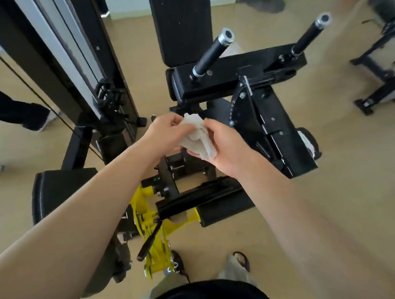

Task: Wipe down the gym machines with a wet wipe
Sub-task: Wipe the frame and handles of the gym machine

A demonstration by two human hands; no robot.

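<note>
A crumpled white wet wipe [198,135] is held between both hands in mid-air at the centre of the view. My left hand [165,133] pinches its upper left part, and my right hand [224,146] grips its right and lower part. Below the hands stands a black gym machine [258,116] with two black handle posts [211,53] tipped in chrome, a tall black back pad [180,21] and black pads. A yellow adjustment frame [150,220] with a black lever sits nearer to me. The hands are above the machine, not touching it.
A black upright column with cables [65,55] rises at the left, next to a mirror showing a person's legs. Another black pad [59,191] is at lower left. More black equipment [386,75] stands at upper right. My sandalled feet [241,260] are on the beige floor.
</note>
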